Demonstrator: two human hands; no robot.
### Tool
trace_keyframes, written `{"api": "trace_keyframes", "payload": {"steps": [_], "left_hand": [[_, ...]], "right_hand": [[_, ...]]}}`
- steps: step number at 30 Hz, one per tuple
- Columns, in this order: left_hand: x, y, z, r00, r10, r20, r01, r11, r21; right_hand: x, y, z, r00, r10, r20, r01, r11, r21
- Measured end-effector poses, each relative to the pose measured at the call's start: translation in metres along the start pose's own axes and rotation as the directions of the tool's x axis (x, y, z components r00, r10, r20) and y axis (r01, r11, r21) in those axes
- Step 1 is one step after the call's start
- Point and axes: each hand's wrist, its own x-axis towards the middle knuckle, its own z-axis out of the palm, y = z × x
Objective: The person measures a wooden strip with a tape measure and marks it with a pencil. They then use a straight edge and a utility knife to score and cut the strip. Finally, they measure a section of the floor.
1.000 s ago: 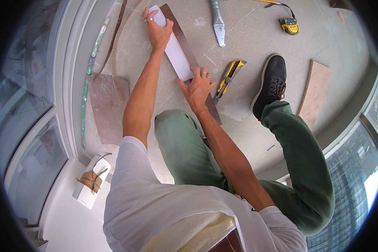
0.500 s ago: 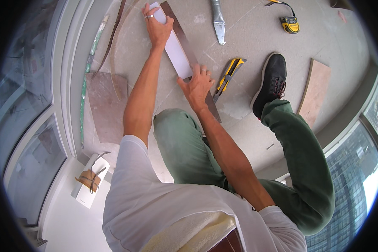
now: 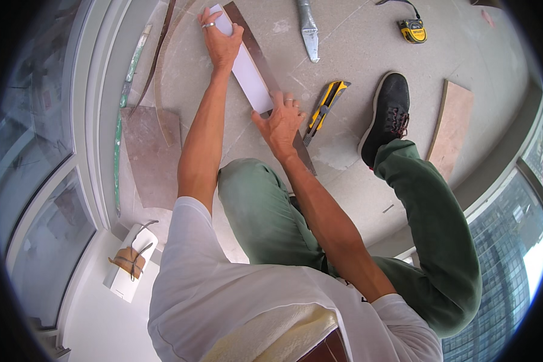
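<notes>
both hands (image 3: 282, 122) pressing white strip (image 3: 249, 78), brown plank (image 3: 265, 66)

The one view I have sits on my head and looks steeply down over my own shoulders and white shirt, so my arms run up the picture from its lower edge toward the concrete floor (image 3: 356, 54). It is close enough that my left hand (image 3: 220, 39) and right hand (image 3: 280, 123) fill the upper middle. The fisheye bends the window frame (image 3: 96, 151) on my left and the glazing on my right around the rim.
</notes>
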Motion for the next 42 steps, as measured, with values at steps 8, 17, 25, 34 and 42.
{"api": "trace_keyframes", "payload": {"steps": [8,17,25,34,42], "left_hand": [[-0.001,0.0,0.002,0.999,-0.039,-0.013,0.038,0.998,-0.048],[0.0,0.002,-0.002,0.999,-0.036,-0.016,0.035,0.998,-0.052],[0.001,0.002,0.005,0.996,0.003,-0.091,-0.001,1.0,0.029],[-0.001,-0.019,0.006,1.0,-0.023,-0.007,0.023,0.996,0.084],[0.0,-0.012,0.003,0.998,-0.059,0.02,0.06,0.998,-0.027]], "right_hand": [[0.0,0.002,0.0,1.0,-0.013,-0.001,0.013,1.0,-0.016],[-0.002,0.001,0.002,1.0,-0.018,-0.014,0.018,1.0,0.009],[-0.005,0.007,0.008,0.999,-0.023,-0.032,0.024,0.999,0.028],[-0.009,0.001,-0.001,0.998,-0.065,-0.025,0.066,0.998,0.016],[-0.008,0.002,-0.004,0.998,-0.057,-0.013,0.057,0.998,0.026]]}}
